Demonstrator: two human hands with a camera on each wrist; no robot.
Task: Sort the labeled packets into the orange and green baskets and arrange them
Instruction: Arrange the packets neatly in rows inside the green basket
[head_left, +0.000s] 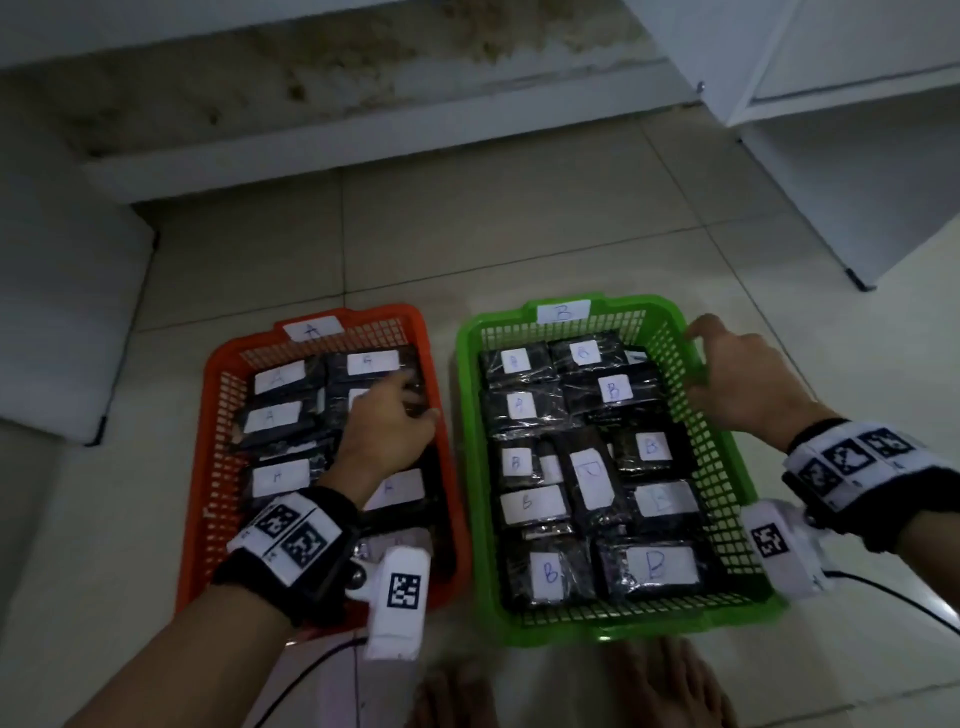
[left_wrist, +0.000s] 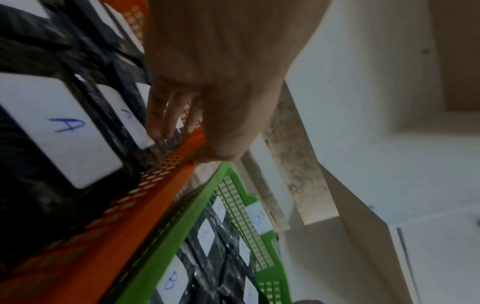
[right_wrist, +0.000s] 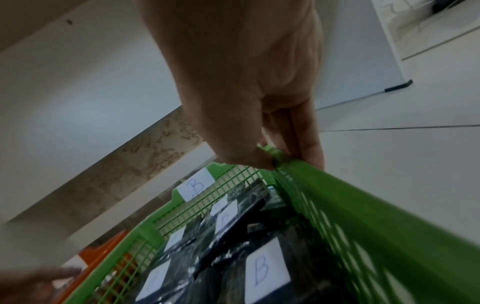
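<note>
The orange basket (head_left: 208, 467), tagged A, holds several black packets with white A labels (head_left: 270, 418). My left hand (head_left: 415, 400) reaches into it, and its fingers (left_wrist: 166, 115) press down on a packet (left_wrist: 166, 144) against the basket's right wall (left_wrist: 161, 191), with the thumb lying over the rim. The green basket (head_left: 470, 415), tagged B, is filled with B-labelled packets (head_left: 660, 566). My right hand (head_left: 698, 358) grips its right rim near the far corner. In the right wrist view the thumb sits on top of the rim (right_wrist: 363, 205) and the fingers (right_wrist: 309, 144) curl round the outside.
Both baskets stand side by side on a tiled floor. A white cabinet (head_left: 831, 156) stands at the back right, a low white unit (head_left: 62, 312) at the left, and a stained ledge (head_left: 311, 156) runs behind. Bare feet (head_left: 665, 686) and cables (head_left: 311, 670) lie at the near edge.
</note>
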